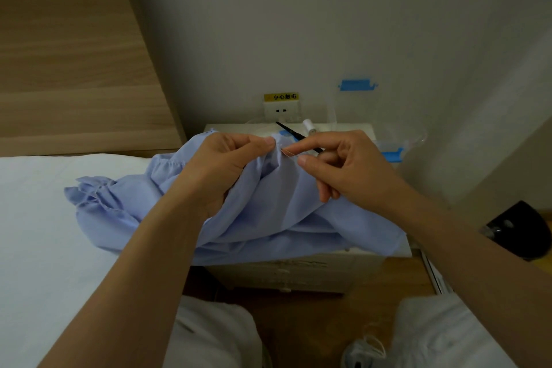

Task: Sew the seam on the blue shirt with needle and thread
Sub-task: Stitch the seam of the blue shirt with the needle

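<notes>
Your left hand (pixel 221 164) pinches a raised fold of the blue shirt (pixel 268 212) between thumb and forefinger. Your right hand (pixel 346 164) pinches the needle (pixel 289 152) just beside that fold. The shirt lies draped across the nightstand (pixel 298 272) and the bed (pixel 44 218).

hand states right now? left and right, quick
Left hand: pinching a fold of the blue shirt at the seam.
Right hand: pinching the needle between thumb and forefinger.

Hands (pixel 227 164) pinch blue shirt (pixel 268 209), needle (pixel 290 153)
</notes>
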{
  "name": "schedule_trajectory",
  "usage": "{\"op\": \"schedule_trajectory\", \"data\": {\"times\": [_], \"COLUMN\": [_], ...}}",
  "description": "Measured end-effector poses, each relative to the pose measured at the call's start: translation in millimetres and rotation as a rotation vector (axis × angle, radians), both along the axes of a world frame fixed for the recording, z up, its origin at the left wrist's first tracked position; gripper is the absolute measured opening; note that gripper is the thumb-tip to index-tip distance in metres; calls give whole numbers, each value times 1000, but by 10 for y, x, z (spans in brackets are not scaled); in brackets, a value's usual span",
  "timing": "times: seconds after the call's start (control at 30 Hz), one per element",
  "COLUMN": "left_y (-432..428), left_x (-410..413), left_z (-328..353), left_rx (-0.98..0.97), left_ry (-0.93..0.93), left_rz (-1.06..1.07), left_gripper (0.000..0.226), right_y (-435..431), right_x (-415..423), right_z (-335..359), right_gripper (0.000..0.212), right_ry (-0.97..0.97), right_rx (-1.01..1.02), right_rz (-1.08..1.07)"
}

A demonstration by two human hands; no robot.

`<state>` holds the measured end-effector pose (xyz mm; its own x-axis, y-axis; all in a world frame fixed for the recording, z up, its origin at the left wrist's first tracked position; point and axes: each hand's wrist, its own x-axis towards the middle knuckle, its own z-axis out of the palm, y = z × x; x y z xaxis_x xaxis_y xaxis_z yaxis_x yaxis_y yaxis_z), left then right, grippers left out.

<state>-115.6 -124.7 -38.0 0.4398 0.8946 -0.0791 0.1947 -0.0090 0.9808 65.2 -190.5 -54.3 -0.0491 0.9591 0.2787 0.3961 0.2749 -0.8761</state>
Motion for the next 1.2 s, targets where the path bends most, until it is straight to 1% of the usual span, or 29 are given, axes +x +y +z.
{"op": "schedule_trajectory", "data": {"times": [0.07,0.17,0.23,0.4,0.47,0.53,0.57,0.67,0.73,1.1,1.2], "left_y": [14,99,133,14,79,110,97,32,21,15,61], "left_x": [10,19,17,3,19,29,36,19,1,19,16], "left_z": [5,-6,-6,-19,-25,-5,-2,-18,-27,13,18], "left_rx": [-7,-66,-77,7,3,-50,-55,7,16,-16,-33], "left_ry": [13,96,114,34,91,140,125,42,23,17,101], "left_rz": [-2,-47,-32,-4,-2,-46,-57,2,14,21,23], "left_gripper": [23,32,34,22,26,31,30,22,21,22,28], "right_y": [3,11,13,13,10,9,8,4,3,11,21], "right_x": [4,11,9,12,12,5,1,-6,-7,1,-2], "right_z": [-1,-8,-14,-29,-29,-29,-29,-26,-25,-23,-26], "right_gripper": [21,21,21,21,21,20,20,21,22,22,22], "right_ry": [0,-6,1,3,0,5,10,22,24,32,47], "right_rx": [-5,-10,-11,-8,-6,-4,-4,-6,-4,-13,-18], "right_rz": [4,14,16,20,17,13,12,11,13,31,35]}}
